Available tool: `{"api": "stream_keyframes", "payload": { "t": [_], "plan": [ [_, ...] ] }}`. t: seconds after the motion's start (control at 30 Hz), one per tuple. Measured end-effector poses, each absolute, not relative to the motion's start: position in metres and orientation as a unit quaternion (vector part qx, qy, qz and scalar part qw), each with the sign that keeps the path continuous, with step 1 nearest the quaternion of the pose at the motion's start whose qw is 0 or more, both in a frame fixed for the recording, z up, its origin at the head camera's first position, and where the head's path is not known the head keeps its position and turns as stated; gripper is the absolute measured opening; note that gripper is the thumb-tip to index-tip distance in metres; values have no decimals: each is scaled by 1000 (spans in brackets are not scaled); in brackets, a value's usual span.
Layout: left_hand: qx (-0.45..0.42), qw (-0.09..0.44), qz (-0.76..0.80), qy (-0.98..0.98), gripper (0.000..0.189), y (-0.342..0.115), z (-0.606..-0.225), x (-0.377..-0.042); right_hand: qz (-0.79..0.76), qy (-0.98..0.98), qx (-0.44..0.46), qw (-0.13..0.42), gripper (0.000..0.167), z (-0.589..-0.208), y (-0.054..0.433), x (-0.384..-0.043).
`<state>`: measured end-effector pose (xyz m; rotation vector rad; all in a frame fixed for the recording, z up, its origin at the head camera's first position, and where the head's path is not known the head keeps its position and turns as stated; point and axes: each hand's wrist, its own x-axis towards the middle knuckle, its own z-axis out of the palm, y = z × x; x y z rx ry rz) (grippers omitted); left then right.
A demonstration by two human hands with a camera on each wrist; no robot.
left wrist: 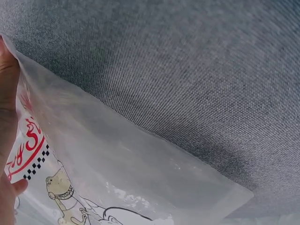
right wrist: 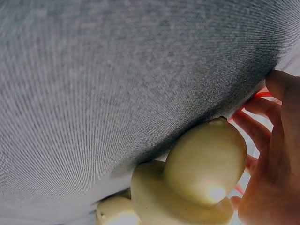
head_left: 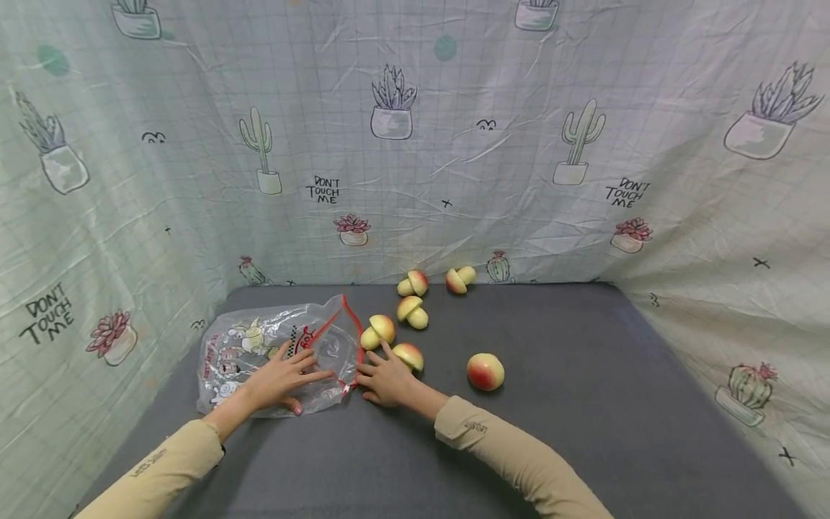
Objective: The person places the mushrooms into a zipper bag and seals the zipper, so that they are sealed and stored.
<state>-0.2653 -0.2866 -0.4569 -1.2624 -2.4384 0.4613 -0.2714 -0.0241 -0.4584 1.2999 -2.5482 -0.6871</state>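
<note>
A clear plastic zip bag (head_left: 279,317) printed with cartoon figures lies flat, its red-edged mouth facing right. My left hand (head_left: 280,378) rests on it with fingers spread, the thumb by its near edge. In the left wrist view, part of that hand (left wrist: 7,140) shows beside the red lettering. At the bag's mouth is my right hand (head_left: 387,378), fingers extended and touching the red strip (right wrist: 262,94). Just beyond this hand lie a toy mushroom (head_left: 408,356) with a yellow-red cap and another mushroom (head_left: 377,332) overlapping the bag's mouth.
More toy mushrooms lie farther back: one (head_left: 413,313) behind the bag's mouth, one (head_left: 412,283) and one (head_left: 460,280) near the curtain. A round yellow-red piece (head_left: 485,372) sits to the right on the grey tabletop (head_left: 570,404). A cactus-print curtain (head_left: 447,166) encloses the table.
</note>
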Motion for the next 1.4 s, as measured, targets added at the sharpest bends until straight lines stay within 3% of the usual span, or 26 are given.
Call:
{"api": "stream_keyframes", "payload": {
  "t": [0.77, 1.03, 1.4],
  "plan": [
    [-421, 149, 230, -865, 77, -274, -462, -257, -145, -854, 477, 147, 48, -462, -4, -275],
    [-423, 172, 226, -860, 75, -274, -464, -256, -95, -844, 493, 186, 39, -454, 13, -274],
    [-429, 192, 251, -846, 73, -274, -465, -257, -42, -857, 456, 235, 44, -454, 33, -268]
  ]
}}
